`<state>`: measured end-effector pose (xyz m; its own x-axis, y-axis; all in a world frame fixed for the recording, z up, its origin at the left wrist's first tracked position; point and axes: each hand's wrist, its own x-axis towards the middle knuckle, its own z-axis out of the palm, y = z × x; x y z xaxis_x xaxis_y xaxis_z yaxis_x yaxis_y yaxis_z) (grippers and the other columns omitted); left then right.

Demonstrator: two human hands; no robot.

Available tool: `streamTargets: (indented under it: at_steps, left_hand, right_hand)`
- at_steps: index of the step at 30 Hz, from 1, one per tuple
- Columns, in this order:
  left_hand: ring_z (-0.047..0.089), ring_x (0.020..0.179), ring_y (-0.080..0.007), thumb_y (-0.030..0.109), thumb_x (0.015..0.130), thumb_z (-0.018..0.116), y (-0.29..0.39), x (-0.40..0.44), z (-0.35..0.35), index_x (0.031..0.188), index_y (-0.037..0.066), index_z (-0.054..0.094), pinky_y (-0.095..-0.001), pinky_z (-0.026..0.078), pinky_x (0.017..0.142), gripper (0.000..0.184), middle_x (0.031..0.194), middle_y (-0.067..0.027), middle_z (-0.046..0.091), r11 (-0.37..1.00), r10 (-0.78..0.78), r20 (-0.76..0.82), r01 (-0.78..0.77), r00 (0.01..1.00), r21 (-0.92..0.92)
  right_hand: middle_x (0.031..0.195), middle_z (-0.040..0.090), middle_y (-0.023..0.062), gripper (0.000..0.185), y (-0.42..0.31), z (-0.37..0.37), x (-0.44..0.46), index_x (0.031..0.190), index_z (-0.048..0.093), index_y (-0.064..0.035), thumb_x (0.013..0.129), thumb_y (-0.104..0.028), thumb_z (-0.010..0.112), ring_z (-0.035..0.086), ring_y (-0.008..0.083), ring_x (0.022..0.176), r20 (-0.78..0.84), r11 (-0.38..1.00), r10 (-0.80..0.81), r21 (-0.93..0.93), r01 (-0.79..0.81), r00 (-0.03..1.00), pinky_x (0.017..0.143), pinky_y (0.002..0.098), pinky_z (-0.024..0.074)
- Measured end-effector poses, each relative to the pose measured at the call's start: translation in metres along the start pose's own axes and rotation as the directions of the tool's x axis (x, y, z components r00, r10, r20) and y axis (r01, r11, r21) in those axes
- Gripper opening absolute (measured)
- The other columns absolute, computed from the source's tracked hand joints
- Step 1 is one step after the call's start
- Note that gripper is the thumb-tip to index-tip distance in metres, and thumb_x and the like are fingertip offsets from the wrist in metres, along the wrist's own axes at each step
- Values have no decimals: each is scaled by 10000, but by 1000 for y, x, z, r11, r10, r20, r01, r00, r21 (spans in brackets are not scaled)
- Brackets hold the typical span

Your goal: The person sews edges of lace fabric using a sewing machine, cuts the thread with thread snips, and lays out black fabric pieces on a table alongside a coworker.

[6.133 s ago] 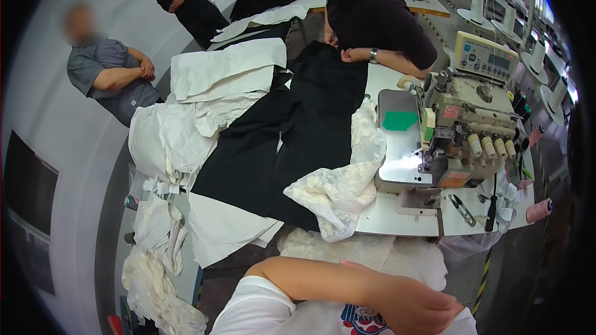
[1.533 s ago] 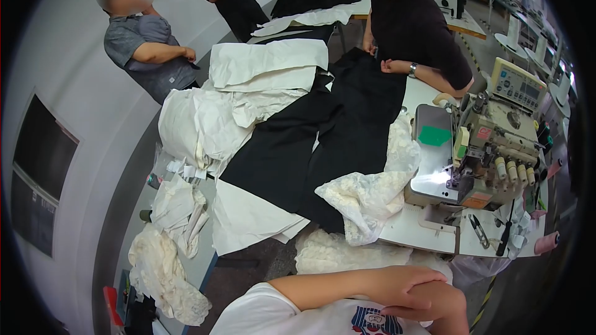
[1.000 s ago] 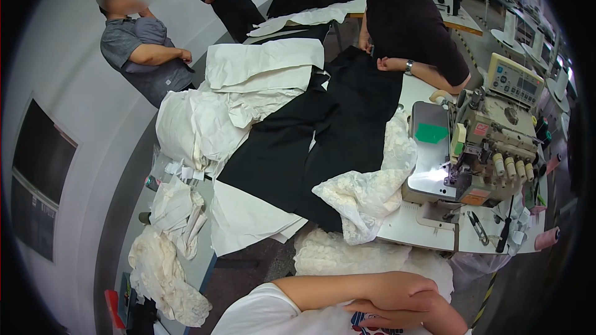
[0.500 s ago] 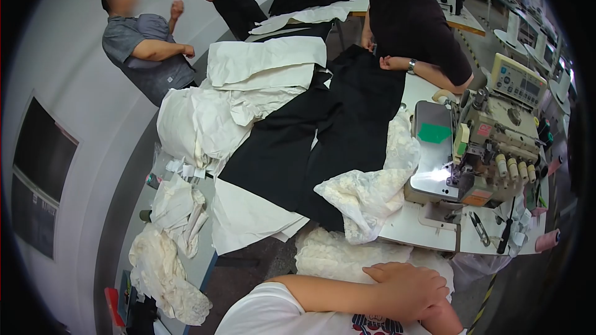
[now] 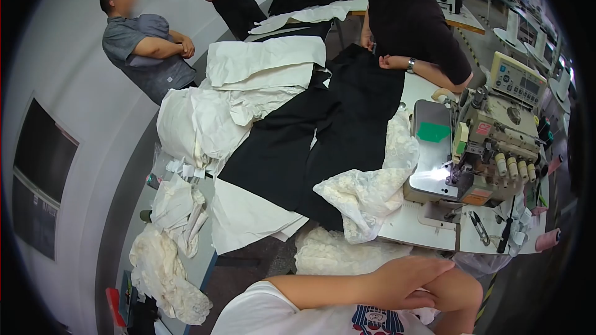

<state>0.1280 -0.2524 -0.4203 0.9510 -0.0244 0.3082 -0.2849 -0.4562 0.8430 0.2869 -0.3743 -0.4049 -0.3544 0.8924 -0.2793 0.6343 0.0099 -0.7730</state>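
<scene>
My left hand [image 5: 406,282] lies across my bare right arm [image 5: 459,288] at the bottom of the view, its fingers stretched out over the skin and no object in it. My right hand is hidden from sight. Beyond my arms, black trousers [image 5: 310,142] are spread over the table and over white fabric [image 5: 248,217]. A white lacy cloth [image 5: 360,198] is bunched over their lower right edge. More pale lacy fabric [image 5: 341,251] lies just above my left forearm.
An overlock sewing machine [image 5: 496,130] stands at the right, near tweezers [image 5: 478,229] and a pink thread cone [image 5: 547,240]. Across the table a person in a dark top [image 5: 413,31] touches the trousers. Two people stand behind, at the left. White cloth [image 5: 198,124] is piled left.
My left hand has shifted slightly right and its fingers now stretch along my right arm. The person in grey has lowered a raised hand and joined both hands. The trousers have not moved.
</scene>
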Motion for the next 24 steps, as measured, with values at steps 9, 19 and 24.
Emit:
streamTargets:
  at_steps: [9, 19, 24]
  left_hand:
    - [462, 1192, -356, 403, 831, 627, -1, 4, 23, 1373, -13, 370, -434, 362, 993, 730, 1323, -204, 464, 950, 181, -55, -160, 982, 269]
    - [606, 847, -294, 402, 777, 616, 24, 9, 40, 833, 48, 646, -416, 494, 752, 359, 906, -119, 629, 911, 176, 310, -274, 934, 308]
    - [532, 1063, -297, 357, 784, 664, 23, 13, 19, 1221, -4, 518, -401, 414, 917, 585, 1141, -135, 578, 969, 38, 267, -101, 963, 226]
  right_hand:
    - [1268, 558, 120, 508, 1, 42, 47, 1311, 501, -102, 851, -313, 464, 522, 278, 1179, -102, 991, -51, -125, 38, 994, 990, 359, 411]
    - [1196, 601, 89, 435, -29, 59, 74, 1259, 536, -114, 845, -244, 509, 601, 254, 1056, -48, 956, -214, -217, 199, 976, 850, 362, 495]
    - [1225, 588, 72, 427, -35, 46, 78, 1238, 546, -106, 843, -262, 511, 589, 234, 1071, -182, 976, -180, -158, 152, 967, 865, 358, 487]
